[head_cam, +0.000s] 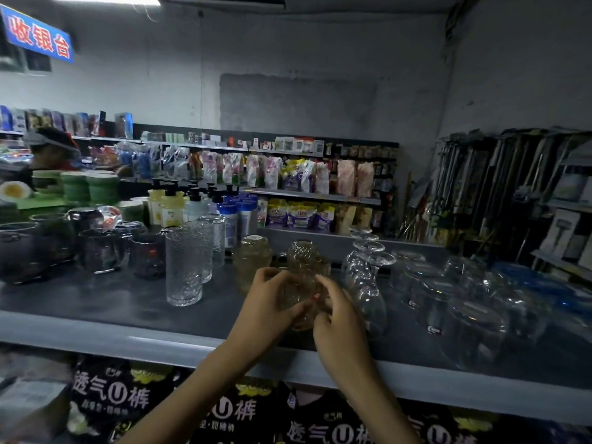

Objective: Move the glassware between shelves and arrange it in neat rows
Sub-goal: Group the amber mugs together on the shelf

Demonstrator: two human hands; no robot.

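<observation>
Both your hands are on one amber patterned glass (304,267), which stands upside down near the middle of the shelf (96,302), a little back from its front edge. Your left hand (267,304) holds it from the left, fingers (266,277) curled round its wall. Your right hand (339,318) holds it from the right, with the fingers likewise curled against the glass. Whether the glass's rim rests on the shelf or is lifted just off it cannot be told, since your hands hide its lower part.

Just beside it to the left stands a second amber glass (251,264), also inverted and apart from your left hand. Further left, a short row of tall clear textured tumblers (184,270) runs from near the front edge back towards the rear. Beyond them, towards the left end of the shelf, sit dark smoky glasses (147,254).

To the right of your held glass, clear stemmed glasses (365,277) stand upside down in a line running front to back, the nearest one close to your right hand. Towards the right end of the shelf lie clear rounded glass vessels (474,328), crowded together.

Behind the tumblers, past the rear edge, stand pump bottles (169,206). Below the shelf's front edge you can see black packets (112,395) with white lettering.
</observation>
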